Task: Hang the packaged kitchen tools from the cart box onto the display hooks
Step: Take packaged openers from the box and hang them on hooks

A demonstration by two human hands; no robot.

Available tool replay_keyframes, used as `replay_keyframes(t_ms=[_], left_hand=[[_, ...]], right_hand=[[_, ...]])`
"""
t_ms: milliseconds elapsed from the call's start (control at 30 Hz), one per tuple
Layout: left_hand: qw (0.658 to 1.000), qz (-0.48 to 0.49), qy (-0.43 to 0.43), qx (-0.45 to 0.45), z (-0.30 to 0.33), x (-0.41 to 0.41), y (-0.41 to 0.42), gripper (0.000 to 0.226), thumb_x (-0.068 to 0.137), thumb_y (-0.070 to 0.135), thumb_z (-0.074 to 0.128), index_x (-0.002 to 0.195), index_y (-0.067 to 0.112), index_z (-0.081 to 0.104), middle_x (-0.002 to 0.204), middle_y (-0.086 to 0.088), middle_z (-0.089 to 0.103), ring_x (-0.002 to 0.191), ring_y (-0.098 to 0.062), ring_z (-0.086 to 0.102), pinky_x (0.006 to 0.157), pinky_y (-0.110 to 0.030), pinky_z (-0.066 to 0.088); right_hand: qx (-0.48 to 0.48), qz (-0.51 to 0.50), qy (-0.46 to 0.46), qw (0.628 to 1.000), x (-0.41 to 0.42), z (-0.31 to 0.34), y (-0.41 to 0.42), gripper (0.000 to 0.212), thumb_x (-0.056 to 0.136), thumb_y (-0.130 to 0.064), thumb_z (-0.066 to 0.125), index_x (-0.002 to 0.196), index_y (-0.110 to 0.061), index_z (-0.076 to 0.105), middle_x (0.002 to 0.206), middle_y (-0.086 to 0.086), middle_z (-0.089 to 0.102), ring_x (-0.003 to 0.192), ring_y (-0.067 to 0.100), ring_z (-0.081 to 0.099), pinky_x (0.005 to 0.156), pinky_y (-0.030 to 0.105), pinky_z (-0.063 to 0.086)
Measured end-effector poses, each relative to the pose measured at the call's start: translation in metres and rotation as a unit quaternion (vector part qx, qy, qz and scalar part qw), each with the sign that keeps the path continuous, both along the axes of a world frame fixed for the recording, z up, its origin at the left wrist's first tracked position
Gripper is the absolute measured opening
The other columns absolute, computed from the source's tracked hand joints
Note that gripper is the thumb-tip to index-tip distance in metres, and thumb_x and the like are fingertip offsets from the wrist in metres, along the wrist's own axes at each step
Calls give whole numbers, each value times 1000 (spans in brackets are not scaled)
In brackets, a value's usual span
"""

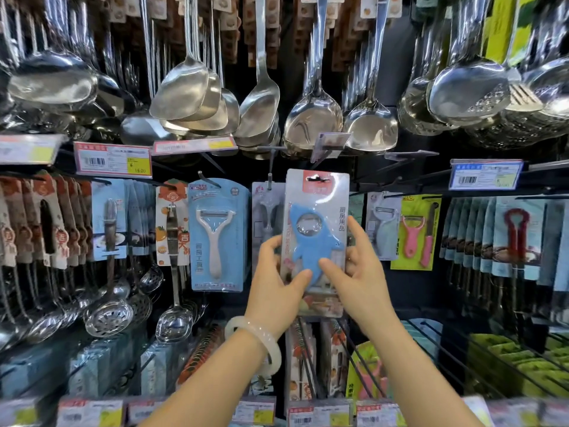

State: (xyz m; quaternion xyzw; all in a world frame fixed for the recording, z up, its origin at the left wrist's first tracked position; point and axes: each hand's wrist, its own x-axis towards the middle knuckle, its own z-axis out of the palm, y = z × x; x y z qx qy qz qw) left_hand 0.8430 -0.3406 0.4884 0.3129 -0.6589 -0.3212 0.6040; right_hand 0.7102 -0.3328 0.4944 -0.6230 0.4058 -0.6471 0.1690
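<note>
I see both hands raised in front of the display wall, holding one blister pack (317, 211) upright between them. The pack contains a blue shark-shaped tool (311, 241) with a round metal ring near its top; a hang slot is cut in the red header of the card

Left hand (277, 282): thumb pressed on the front of the pack at its lower left, fingers curled round the left edge. A pale bangle (258, 340) sits on that wrist

Right hand (360, 272): thumb laid across the lower part of the blue tool, fingers curled behind the right edge. Both hands therefore grip the same pack

Position of the pack: centre of the middle row, in front of a bare hook (271, 177) and a grey carded item behind it. I cannot tell whether the slot is on any hook

Surroundings:
- Left of the pack: a card holding a white Y-shaped peeler (214, 241), hung on its hook
- Right of the pack: a yellow card with a pink peeler and knife (415, 238)
- Far right: cards with a red opener (515, 235)
- Top row: steel spatulas and ladles (314, 118) hanging handle-up
- Lower left: perforated steel skimmers (107, 315)
- Price labels (114, 160) clipped along the rails
</note>
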Motion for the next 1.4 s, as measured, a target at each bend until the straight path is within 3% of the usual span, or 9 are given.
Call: replay_keyframes(t_ms=[133,367,500,667,733,900,1000,1133,1400], left_hand=[[1000,-10,7,3,10,-9,-2,50,85,6,66,106,41,38,117,2,61,101,-6,62,81,-18,54],[1000,-22,0,-8,11,-12,-1,50,85,1,64,111,40,45,114,6,65,97,-4,64,80,-16,53],[998,-44,-14,-32,10,-15,1,59,87,-2,59,133,33,45,117,15,65,105,0,62,88,-17,50],[998,-10,-55,6,3,-14,-17,67,89,10,61,145,29,31,130,10,57,119,-10,55,103,-35,45],[995,12,-100,24,2,-14,-27,76,90,13,61,151,26,17,137,6,50,124,-12,50,106,-34,40],[964,77,-246,65,4,-20,-51,91,91,14,58,151,25,-10,143,-8,42,123,-22,50,95,-31,44],[948,94,-292,87,4,-23,-59,96,89,19,59,149,23,-15,148,-13,35,128,-27,44,102,-40,42],[889,140,-417,130,-10,-23,-48,96,89,33,61,150,11,-10,154,-18,14,140,-35,23,110,-45,32],[795,149,-583,78,-55,-54,-1,68,91,34,55,146,18,18,151,-12,19,138,-33,22,110,-44,27]], right_hand=[[10,10,-1,1000,-10,13,-1,75,88,2,60,145,-33,25,122,-4,61,104,4,62,74,12,52],[64,45,-11,997,-17,20,1,75,89,3,56,149,-27,23,120,-11,57,86,-18,60,67,7,50],[76,27,7,997,-21,23,1,68,87,2,57,145,-27,35,128,-2,60,99,2,62,74,14,52],[82,-7,37,996,-17,24,-6,58,88,-1,52,124,-45,41,84,-27,65,58,-1,51,54,15,44],[99,-29,37,994,-12,22,-12,64,89,-4,51,138,-41,31,91,-33,54,68,3,56,54,11,41],[112,-103,92,984,-2,22,-32,77,89,-4,46,150,-34,10,127,3,47,94,24,61,72,33,53],[122,-133,131,975,-3,16,-44,80,91,-10,48,151,-34,0,144,9,35,99,26,56,72,28,49],[161,-193,214,944,-12,-8,-42,78,93,-22,53,152,-26,2,144,13,27,126,29,38,99,34,36],[252,-275,428,823,-61,-83,12,62,94,-32,52,147,-18,23,150,9,24,138,29,22,109,38,27]])
